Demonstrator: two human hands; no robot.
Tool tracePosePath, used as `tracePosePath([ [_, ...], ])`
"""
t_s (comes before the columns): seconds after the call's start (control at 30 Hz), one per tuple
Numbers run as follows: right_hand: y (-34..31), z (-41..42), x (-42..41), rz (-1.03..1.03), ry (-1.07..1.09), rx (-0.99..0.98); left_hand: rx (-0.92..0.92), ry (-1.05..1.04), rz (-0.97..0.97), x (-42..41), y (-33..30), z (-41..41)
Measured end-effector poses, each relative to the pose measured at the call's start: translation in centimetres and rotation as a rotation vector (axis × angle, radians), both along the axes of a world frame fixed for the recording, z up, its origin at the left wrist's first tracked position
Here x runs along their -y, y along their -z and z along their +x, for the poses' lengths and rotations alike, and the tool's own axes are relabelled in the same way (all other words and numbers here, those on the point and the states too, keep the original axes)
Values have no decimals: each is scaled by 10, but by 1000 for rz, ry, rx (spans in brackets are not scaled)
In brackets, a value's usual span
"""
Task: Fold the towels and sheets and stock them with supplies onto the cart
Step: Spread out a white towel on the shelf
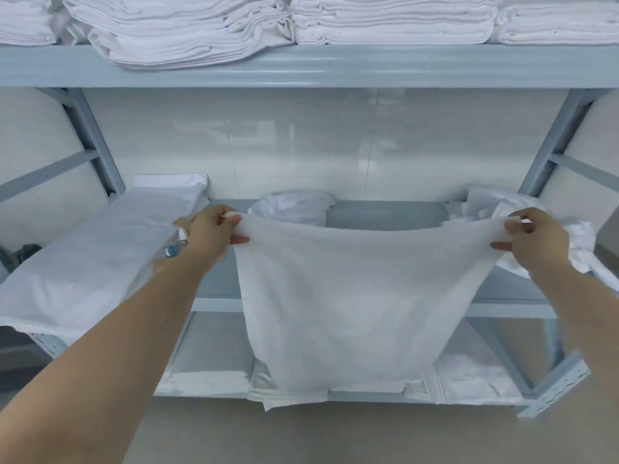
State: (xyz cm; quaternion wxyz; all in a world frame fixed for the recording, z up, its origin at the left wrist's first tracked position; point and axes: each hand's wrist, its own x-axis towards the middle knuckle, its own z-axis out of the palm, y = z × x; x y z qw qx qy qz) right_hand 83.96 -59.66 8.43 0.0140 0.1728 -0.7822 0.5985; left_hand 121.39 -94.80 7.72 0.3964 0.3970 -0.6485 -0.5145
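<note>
A white towel (351, 303) hangs spread out in front of a grey metal shelf rack (301, 67). My left hand (211, 232) pinches its top left corner and my right hand (532, 239) pinches its top right corner. The top edge is stretched between them and sags slightly in the middle. The towel's lower edge reaches down past the bottom shelf, hiding part of the linen there. Both arms are stretched forward at the height of the middle shelf.
Folded white towels (392, 21) and sheets (174, 38) are stacked on the top shelf. The middle shelf holds a pillow (100, 249) at the left, crumpled white linen (294, 205) at the centre and more (576, 236) at the right. Folded linen (207, 376) lies on the bottom shelf.
</note>
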Motion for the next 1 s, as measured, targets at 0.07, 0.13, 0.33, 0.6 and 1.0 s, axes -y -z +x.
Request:
tracePosePath([
  [0.07, 6, -2, -2, -1, 32, -20, -14, -6, -1, 7, 5, -5],
  [0.13, 18, -8, -5, 32, 20, 4, 0, 8, 51, 9, 15, -10],
  [0.33, 37, -46, -4, 4, 27, 103, 19, 6, 190, 15, 38, -53],
  [0.6, 56, -130, 18, -86, -94, 368, -133, -16, 442, 32, 53, -141],
  [1.0, 91, -238, 109, -169, -187, 589, -174, -151, 456, 88, 95, -252],
])
